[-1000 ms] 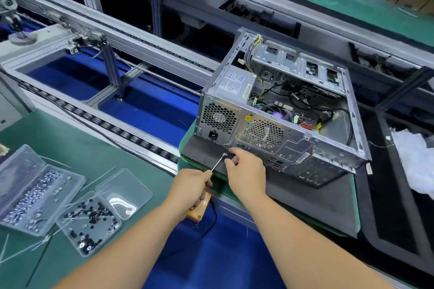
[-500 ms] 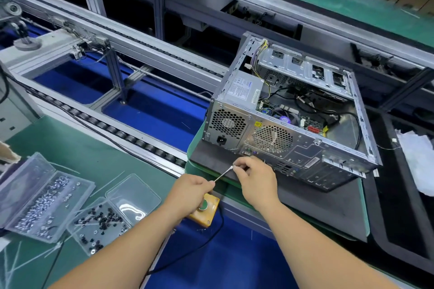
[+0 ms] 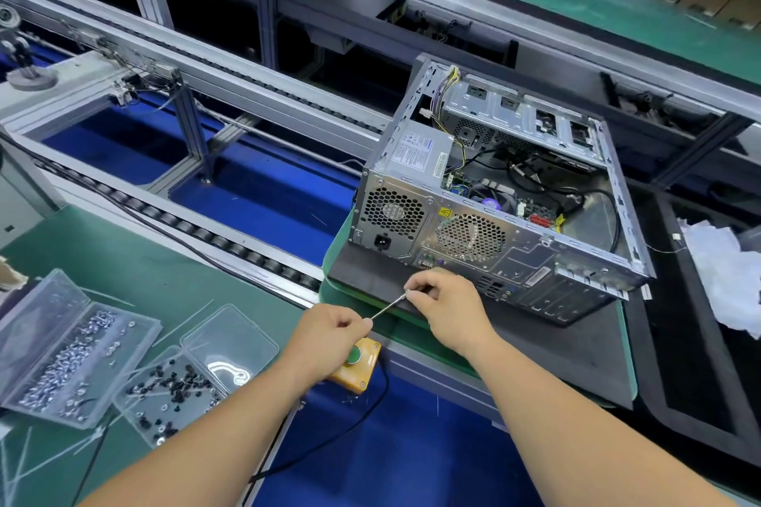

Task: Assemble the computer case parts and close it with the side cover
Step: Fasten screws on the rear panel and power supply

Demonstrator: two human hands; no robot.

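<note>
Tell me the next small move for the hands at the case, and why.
Probably carry the screwdriver tip up to the case's rear panel: the left hand grips it, the right hand pinches at its tip, both short of the panel.

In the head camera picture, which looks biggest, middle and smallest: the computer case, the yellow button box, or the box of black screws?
1. computer case
2. box of black screws, though it sits nearer the camera
3. yellow button box, partly hidden by the left hand

The screwdriver (image 3: 387,305) handle is hidden inside the left hand (image 3: 329,338); its tip, at two o'clock, vanishes under the right hand's fingertips (image 3: 416,292), any screw there too small to tell.
</note>
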